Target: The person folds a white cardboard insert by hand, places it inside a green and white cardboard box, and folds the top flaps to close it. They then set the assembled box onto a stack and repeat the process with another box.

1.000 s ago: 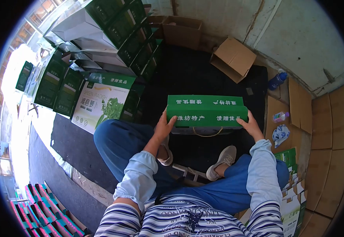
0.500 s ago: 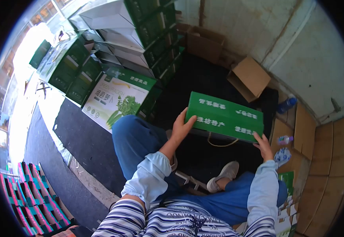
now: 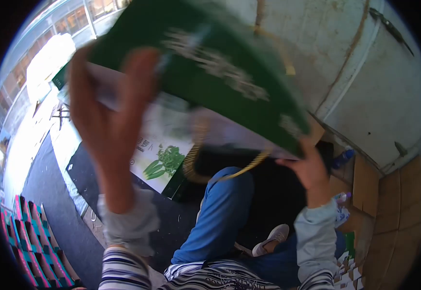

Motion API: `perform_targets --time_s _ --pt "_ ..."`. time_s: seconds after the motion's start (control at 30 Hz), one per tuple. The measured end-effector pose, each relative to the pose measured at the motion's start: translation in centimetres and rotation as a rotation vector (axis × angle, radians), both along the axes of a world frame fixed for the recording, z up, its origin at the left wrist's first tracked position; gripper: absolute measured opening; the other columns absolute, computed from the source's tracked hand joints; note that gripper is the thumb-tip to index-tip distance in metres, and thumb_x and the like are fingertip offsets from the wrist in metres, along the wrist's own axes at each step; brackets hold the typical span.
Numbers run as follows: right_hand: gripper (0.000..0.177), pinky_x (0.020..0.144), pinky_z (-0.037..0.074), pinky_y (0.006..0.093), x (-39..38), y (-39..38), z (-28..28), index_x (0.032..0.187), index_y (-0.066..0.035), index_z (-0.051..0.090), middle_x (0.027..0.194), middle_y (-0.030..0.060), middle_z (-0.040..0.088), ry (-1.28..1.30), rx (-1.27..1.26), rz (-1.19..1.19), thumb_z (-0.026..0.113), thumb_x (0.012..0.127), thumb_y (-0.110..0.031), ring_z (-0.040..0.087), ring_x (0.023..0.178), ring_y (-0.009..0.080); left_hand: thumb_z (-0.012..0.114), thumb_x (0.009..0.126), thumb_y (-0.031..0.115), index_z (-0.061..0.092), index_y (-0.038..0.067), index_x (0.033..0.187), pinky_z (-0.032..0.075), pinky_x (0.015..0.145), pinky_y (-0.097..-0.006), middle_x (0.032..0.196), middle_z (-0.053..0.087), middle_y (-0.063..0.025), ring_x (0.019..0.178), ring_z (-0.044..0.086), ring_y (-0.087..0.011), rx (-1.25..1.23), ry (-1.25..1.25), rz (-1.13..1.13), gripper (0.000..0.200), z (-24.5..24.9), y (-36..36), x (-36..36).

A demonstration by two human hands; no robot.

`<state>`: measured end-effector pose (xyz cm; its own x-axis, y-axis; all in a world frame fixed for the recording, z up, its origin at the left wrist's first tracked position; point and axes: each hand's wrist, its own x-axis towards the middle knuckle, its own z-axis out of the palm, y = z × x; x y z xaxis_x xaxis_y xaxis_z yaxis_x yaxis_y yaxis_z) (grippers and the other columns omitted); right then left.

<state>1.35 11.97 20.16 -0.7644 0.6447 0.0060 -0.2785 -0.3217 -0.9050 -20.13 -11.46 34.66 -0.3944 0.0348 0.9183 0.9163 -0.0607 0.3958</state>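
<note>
A green carton [image 3: 215,72] with white lettering and a yellow rope handle [image 3: 242,171] is held up tilted in front of me, blurred by motion. My left hand [image 3: 111,106] grips its left end, thumb on the green face. At the lower right corner, my right hand [image 3: 309,169] clasps the carton; some fingers are hidden. Below and behind it on the floor stands another carton [image 3: 164,162], its white face printed with a leafy green vegetable. The raised carton blocks most of the area behind it.
Pink and teal trays [image 3: 39,246] sit at the lower left. Brown cardboard boxes [image 3: 394,217] line the right side, near a blue bottle [image 3: 342,158]. White and green packaging [image 3: 348,270] lies at lower right. A pale wall [image 3: 365,87] rises behind.
Both hands have raised the green carton from above my lap, up and to the left, close to the camera. It is now tilted, and the rope handle hangs below it. My knee has shifted right in view.
</note>
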Motion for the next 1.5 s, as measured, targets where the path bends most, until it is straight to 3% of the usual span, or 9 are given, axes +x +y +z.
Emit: perform_targets --time_s 0.13,0.23,0.4,0.5,0.57,0.73,0.93,1.33,1.5 --pt "0.06 0.069 0.053 0.0331 -7.1 -4.7 -2.7 0.117 -0.006 0.057 0.106 0.0112 0.062 -0.271 -0.055 0.323 0.044 0.09 -0.058 0.06 0.094 0.0232 0.056 0.081 0.062 0.057 -0.001 0.085 0.048 0.062 -0.0297 0.067 0.058 -0.011 0.064 0.061 -0.0195 -0.478 -0.194 0.564 0.064 0.6 -2.8 -8.1" --pt "0.063 0.065 0.051 0.0313 -11.5 -6.9 -6.0 0.111 -0.009 0.06 0.097 0.0093 0.062 -0.417 -0.19 0.418 0.042 0.086 -0.064 0.06 0.084 0.0203 0.047 0.077 0.071 0.06 -0.005 0.103 0.049 0.076 -0.0426 0.088 0.065 -0.0238 0.084 0.065 -0.0347 -0.749 -0.3 0.688 0.081 -4.0 -2.4 -16.0" --pt "0.06 0.065 0.05 0.0317 -16.8 -7.3 -11.2 0.106 -0.012 0.06 0.089 0.0075 0.061 -0.553 -0.373 0.495 0.044 0.083 -0.065 0.059 0.081 0.0189 0.044 0.075 0.076 0.055 -0.002 0.115 0.046 0.084 -0.0461 0.101 0.063 -0.0261 0.096 0.062 -0.0386 -0.964 -0.477 0.551 0.088 -14.1 -0.7 -26.6" --pt "0.059 0.064 0.051 0.0318 -19.0 -7.0 -12.8 0.113 -0.01 0.056 0.098 0.0098 0.059 -0.58 -0.282 0.395 0.048 0.083 -0.061 0.06 0.082 0.0202 0.048 0.074 0.076 0.039 0.0 0.134 0.033 0.102 -0.0443 0.137 0.042 -0.0209 0.127 0.039 -0.0343 -1.148 -0.248 0.708 0.097 -21.1 0.3 -27.6" --pt "0.059 0.066 0.051 0.0323 -20.0 -7.6 -13.1 0.116 -0.006 0.053 0.107 0.011 0.057 -0.68 -0.217 0.261 0.05 0.085 -0.056 0.06 0.084 0.0221 0.05 0.074 0.075 0.044 0.002 0.132 0.029 0.103 -0.0501 0.139 0.039 -0.0209 0.131 0.034 -0.0343 -1.217 -0.225 0.587 0.094 -23.6 0.8 -24.1" --pt "0.055 0.075 0.05 0.0326 -18.6 -8.7 -13.2 0.128 -0.004 0.046 0.116 0.0138 0.056 -0.666 0.06 0.565 0.051 0.091 -0.045 0.061 0.091 0.0216 0.066 0.073 0.054 0.042 0.006 0.135 0.019 0.105 -0.0572 0.142 0.033 -0.0215 0.134 0.026 -0.038 -1.288 -0.134 0.231 0.082 -25.0 -2.4 -7.0" --pt "0.048 0.076 0.05 0.0316 -17.2 -9.8 -12.5 0.127 -0.003 0.048 0.113 0.0122 0.058 -0.632 0.216 0.669 0.05 0.093 -0.037 0.06 0.092 0.0188 0.067 0.073 0.035 0.034 0.013 0.14 0.016 0.107 -0.0569 0.145 0.03 -0.0181 0.135 0.024 -0.0373 -1.265 -0.181 0.217 0.078 -26.4 -2.8 -6.4" --pt "0.034 0.082 0.048 0.027 2.3 -13.0 -6.3 0.124 -0.001 0.05 0.109 0.008 0.059 -0.142 0.164 0.288 0.049 0.096 -0.02 0.059 0.095 0.014 0.07 0.069 0.029 0.045 0.011 0.132 0.031 0.102 -0.0458 0.135 0.043 -0.0208 0.126 0.038 -0.0368 -1.168 -0.029 0.163 0.071 -28.1 -2.4 -15.2" --pt "0.031 0.085 0.048 0.0277 17.5 -14.4 -5.9 0.121 -0.001 0.052 0.105 0.009 0.061 -0.162 0.129 -0.247 0.05 0.096 -0.019 0.06 0.094 0.0144 0.07 0.074 0.025 0.043 0.007 0.135 0.029 0.106 -0.0422 0.137 0.041 -0.0209 0.128 0.037 -0.0364 -1.223 0.084 0.07 0.068 -30.2 -2.7 -19.5"
